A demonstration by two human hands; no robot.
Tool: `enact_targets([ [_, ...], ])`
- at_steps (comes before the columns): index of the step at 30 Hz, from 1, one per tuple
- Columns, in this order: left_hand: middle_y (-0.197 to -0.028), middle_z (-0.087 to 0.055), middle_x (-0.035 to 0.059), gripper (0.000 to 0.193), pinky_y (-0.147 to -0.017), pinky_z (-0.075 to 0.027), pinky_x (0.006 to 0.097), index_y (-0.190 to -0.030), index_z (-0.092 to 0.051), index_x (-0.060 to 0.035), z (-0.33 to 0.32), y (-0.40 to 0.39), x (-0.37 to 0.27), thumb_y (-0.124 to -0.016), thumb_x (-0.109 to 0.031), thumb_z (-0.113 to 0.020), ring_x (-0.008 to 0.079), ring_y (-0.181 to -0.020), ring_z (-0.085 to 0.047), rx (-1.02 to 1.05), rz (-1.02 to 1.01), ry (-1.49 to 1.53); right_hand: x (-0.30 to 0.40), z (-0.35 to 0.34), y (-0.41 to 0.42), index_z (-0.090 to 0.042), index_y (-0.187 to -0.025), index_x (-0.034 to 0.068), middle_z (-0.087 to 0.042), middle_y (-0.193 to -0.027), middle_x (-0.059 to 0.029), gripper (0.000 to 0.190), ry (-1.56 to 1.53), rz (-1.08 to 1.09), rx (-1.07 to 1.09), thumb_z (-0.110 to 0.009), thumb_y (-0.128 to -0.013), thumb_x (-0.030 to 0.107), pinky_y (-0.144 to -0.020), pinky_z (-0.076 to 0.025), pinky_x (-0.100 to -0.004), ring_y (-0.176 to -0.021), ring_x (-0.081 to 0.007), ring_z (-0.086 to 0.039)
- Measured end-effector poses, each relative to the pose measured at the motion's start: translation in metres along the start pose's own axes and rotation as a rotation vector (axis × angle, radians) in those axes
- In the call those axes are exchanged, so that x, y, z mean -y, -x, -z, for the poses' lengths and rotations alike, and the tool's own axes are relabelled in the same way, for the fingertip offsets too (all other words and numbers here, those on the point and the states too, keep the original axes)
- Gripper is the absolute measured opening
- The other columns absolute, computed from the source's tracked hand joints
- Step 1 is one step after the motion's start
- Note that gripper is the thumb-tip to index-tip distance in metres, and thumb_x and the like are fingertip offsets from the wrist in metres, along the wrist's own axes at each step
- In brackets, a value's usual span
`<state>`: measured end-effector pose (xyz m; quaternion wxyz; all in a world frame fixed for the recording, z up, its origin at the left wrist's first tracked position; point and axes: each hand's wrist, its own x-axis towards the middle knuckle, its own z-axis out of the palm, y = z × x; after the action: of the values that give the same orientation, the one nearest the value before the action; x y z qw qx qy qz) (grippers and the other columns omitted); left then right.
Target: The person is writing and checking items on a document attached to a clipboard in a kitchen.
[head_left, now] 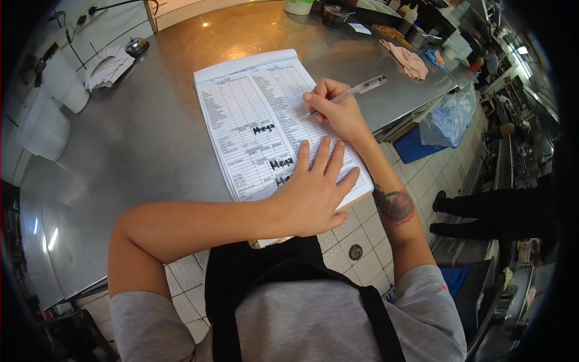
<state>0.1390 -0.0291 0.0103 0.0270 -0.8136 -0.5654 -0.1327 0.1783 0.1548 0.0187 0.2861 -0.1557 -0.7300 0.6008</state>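
A stack of printed paper forms lies on a clipboard at the near edge of a stainless steel table; its top sheets are folded back. The forms bear tables with print and thick black handwriting. My right hand holds a clear-barrelled pen with its tip at the right-hand column of the page. Flat across the lower right of the sheet rests my left hand, fingers spread, holding nothing.
A service bell, loose paper slips and stacked plastic containers stand at the left. A pink cloth lies at the right, near a squeeze bottle. Another person in dark trousers stands beyond a tiled aisle.
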Motion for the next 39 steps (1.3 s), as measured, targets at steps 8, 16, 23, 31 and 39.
enact_targets([
  [8,-0.146,-0.028,0.0408,0.073,-0.103,-0.025,0.0733,-0.145,-0.041,-0.0036,0.000,0.000,-0.001,-0.088,-0.045,-0.059,0.0591,-0.135,-0.027,0.000,-0.003,0.008,-0.001,0.002,0.001,-0.045,-0.066,0.012,-0.055,-0.064,0.0018,0.036,-0.008,0.000,0.010,-0.072,-0.089,0.013,-0.045,-0.032,-0.0176,-0.051,-0.0012,-0.043],
  [16,-0.146,-0.028,0.0412,0.073,-0.103,-0.024,0.0733,-0.145,-0.041,-0.0033,0.002,0.002,0.001,-0.088,-0.045,-0.059,0.0594,-0.135,-0.026,0.010,-0.003,0.013,-0.003,-0.001,-0.001,-0.045,-0.066,0.012,-0.056,-0.065,0.0013,0.035,0.002,0.006,0.011,-0.072,-0.089,0.014,-0.046,-0.032,-0.0180,-0.052,-0.0013,-0.043],
  [23,-0.147,-0.027,0.0400,0.075,-0.103,-0.025,0.0736,-0.146,-0.041,-0.0042,0.000,-0.004,0.001,-0.087,-0.046,-0.061,0.0597,-0.136,-0.025,0.015,-0.014,0.019,-0.001,0.005,0.000,-0.049,-0.067,0.010,-0.059,-0.066,0.0005,0.032,-0.007,-0.018,-0.026,-0.073,-0.088,0.014,-0.046,-0.034,-0.0184,-0.052,-0.0018,-0.045],
  [31,-0.151,-0.020,0.0384,0.079,-0.104,-0.020,0.0737,-0.147,-0.038,-0.0047,0.004,-0.003,-0.003,-0.085,-0.045,-0.065,0.0594,-0.138,-0.021,0.063,0.012,0.049,-0.013,0.002,-0.003,-0.050,-0.065,0.009,-0.056,-0.058,0.0007,0.033,-0.024,0.053,-0.030,-0.075,-0.086,0.016,-0.045,-0.038,-0.0233,-0.050,-0.0051,-0.050],
  [39,-0.151,-0.020,0.0389,0.081,-0.105,-0.018,0.0748,-0.147,-0.037,-0.0028,0.011,-0.006,-0.007,-0.084,-0.045,-0.065,0.0600,-0.138,-0.019,0.124,0.004,-0.004,-0.010,0.001,0.001,-0.044,-0.062,0.010,-0.053,-0.055,0.0013,0.039,-0.034,0.104,-0.030,-0.074,-0.086,0.015,-0.046,-0.038,-0.0243,-0.051,-0.0053,-0.051],
])
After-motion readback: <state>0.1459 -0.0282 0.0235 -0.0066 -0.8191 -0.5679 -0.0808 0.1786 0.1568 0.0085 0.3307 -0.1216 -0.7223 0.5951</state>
